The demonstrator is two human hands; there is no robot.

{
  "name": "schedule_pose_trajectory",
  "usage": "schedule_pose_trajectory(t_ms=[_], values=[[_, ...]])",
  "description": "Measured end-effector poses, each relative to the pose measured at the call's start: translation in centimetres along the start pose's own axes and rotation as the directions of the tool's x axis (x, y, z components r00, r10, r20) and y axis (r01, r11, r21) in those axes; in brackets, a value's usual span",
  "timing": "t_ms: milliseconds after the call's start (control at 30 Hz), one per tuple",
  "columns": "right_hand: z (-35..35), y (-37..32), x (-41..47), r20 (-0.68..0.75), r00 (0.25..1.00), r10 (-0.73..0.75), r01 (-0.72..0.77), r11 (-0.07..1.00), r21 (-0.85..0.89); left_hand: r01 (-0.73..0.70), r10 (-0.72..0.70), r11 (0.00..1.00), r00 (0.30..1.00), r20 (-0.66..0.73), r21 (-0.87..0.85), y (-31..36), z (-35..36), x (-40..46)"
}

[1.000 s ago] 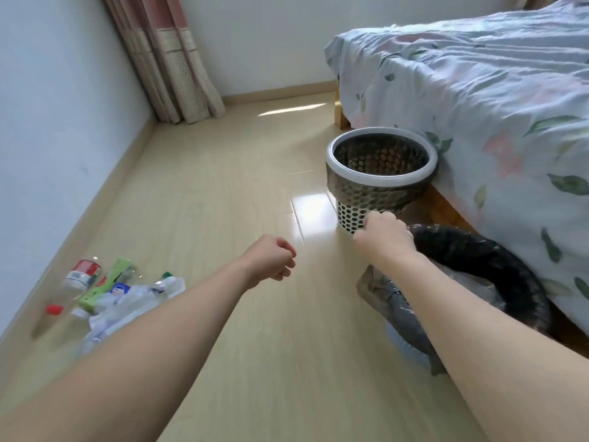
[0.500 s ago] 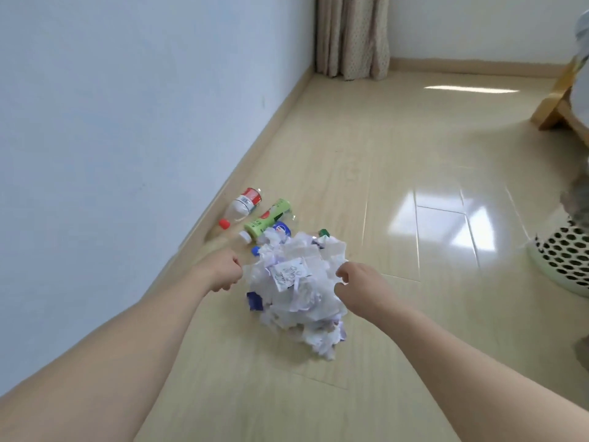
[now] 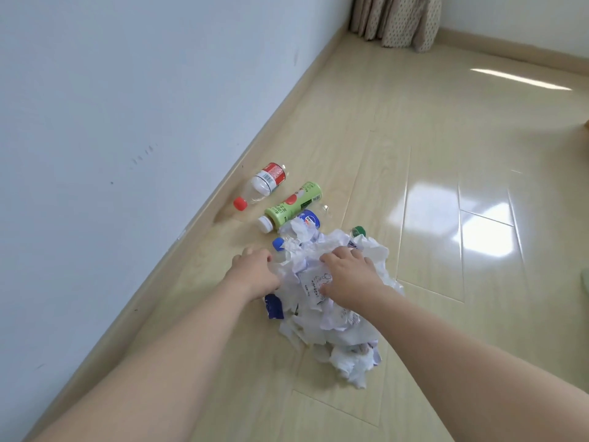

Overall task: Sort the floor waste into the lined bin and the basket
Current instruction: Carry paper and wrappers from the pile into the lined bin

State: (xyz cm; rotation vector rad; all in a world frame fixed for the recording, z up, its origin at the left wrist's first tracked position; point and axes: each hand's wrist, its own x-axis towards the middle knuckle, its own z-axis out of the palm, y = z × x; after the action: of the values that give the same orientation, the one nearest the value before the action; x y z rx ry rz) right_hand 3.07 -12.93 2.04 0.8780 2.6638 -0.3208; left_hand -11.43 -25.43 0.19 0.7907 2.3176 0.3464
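Hands go in from both sides, left hand [image 3: 255, 271] and right hand [image 3: 349, 274] closing on the crumpled paper heap [image 3: 331, 301] beside the wall, seemingly to gather it, bottles [image 3: 291, 204] lying untouched behind.

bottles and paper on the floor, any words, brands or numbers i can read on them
"100": on the green-labelled bottle, beside other characters too blurred to read.
Barcode only, print unreadable: red-labelled bottle.
Round red, white and blue logo, no legible word: blue-labelled bottle.
Small printed lines, too blurred to read: crumpled paper between the left hand and right hand.
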Motion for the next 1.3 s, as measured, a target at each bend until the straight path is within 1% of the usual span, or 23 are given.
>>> schedule_pose_trajectory(t_ms=[67,133,200,300,333,367,433,467,567,633,667,700,767,867,933,1000,1067,1200,1300], values=[[0.3,-0.1,0.5,0.002,1.000,0.006,-0.006,0.998,-0.057,0.011,-0.011,0.999,1.000,-0.001,-0.039,-0.4,0.5,0.2],[0.5,-0.1,0.7,-0.034,0.999,0.006,-0.007,0.999,-0.035,0.000,-0.001,0.997,1.000,-0.020,-0.083,-0.6,0.6,0.5],[0.3,-0.1,0.7,-0.081,0.997,-0.004,0.005,1.000,0.021,-0.018,0.011,0.991,0.999,-0.049,-0.135,-0.6,0.2,0.5],[-0.7,-0.1,0.3,-0.109,0.994,-0.006,0.027,0.981,0.190,-0.032,0.001,0.965,0.993,-0.118,-0.259,0.0,-1.2,0.0],[-1.1,-0.1,0.0,-0.106,0.994,-0.003,0.032,0.961,0.276,-0.051,-0.001,0.941,0.988,-0.152,-0.336,0.4,-1.9,-0.2],[-1.6,0.0,-0.4,-0.097,0.995,0.008,0.028,0.930,0.366,-0.068,-0.013,0.894,0.984,-0.178,-0.442,0.8,-2.5,-0.5],[-2.6,0.3,-1.5,-0.089,0.995,0.037,0.012,0.868,0.496,-0.100,-0.037,0.764,0.979,-0.198,-0.638,1.7,-3.9,-1.3],[-3.1,0.6,-2.1,-0.100,0.994,0.047,0.013,0.850,0.527,-0.112,-0.047,0.707,0.978,-0.204,-0.699,2.1,-4.5,-1.8],[-4.9,1.8,-4.6,-0.186,0.978,0.091,0.029,0.828,0.560,-0.153,-0.045,0.596,0.974,-0.223,-0.789,3.8,-6.2,-4.1],[-6.2,3.1,-6.7,-0.238,0.961,0.143,0.031,0.797,0.603,-0.160,-0.046,0.524,0.975,-0.216,-0.836,5.3,-6.8,-5.7],[-6.9,3.9,-7.9,-0.260,0.950,0.171,0.031,0.779,0.626,-0.150,-0.030,0.498,0.981,-0.189,-0.854,6.3,-6.9,-6.5],[-7.6,4.7,-9.0,-0.278,0.940,0.199,0.029,0.763,0.646,-0.130,-0.008,0.492,0.988,-0.154,-0.861,7.3,-6.7,-7.1],[-8.9,7.1,-12.1,-0.308,0.912,0.270,0.012,0.734,0.679,-0.113,0.072,0.514,0.993,-0.088,-0.851,10.5,-5.9,-8.8],[-10.5,11.9,-16.8,-0.292,0.870,0.398,-0.078,0.694,0.715,-0.137,0.225,0.538,0.974,-0.016,-0.832,16.9,-3.7,-11.7],[-11.5,16.5,-20.9,-0.264,0.830,0.492,-0.164,0.667,0.726,-0.166,0.345,0.581,0.937,0.056,-0.797,22.6,-1.4,-14.6],[-12.1,21.1,-24.7,-0.265,0.773,0.576,-0.252,0.662,0.706,-0.200,0.440,0.609,0.890,0.117,-0.767,27.5,1.2,-16.9],[-11.8,26.0,-28.9,-0.280,0.678,0.680,-0.328,0.621,0.712,-0.226,0.501,0.639,0.848,0.175,-0.735,32.3,4.4,-19.0],[-8.6,34.2,-37.3,-0.186,0.466,0.865,-0.501,0.431,0.750,-0.233,0.574,0.683,0.756,0.313,-0.692,40.8,12.8,-23.7],[-6.4,38.2,-42.0,-0.119,0.353,0.928,-0.598,0.322,0.734,-0.237,0.589,0.720,0.707,0.392,-0.653,44.9,18.7,-26.1]])
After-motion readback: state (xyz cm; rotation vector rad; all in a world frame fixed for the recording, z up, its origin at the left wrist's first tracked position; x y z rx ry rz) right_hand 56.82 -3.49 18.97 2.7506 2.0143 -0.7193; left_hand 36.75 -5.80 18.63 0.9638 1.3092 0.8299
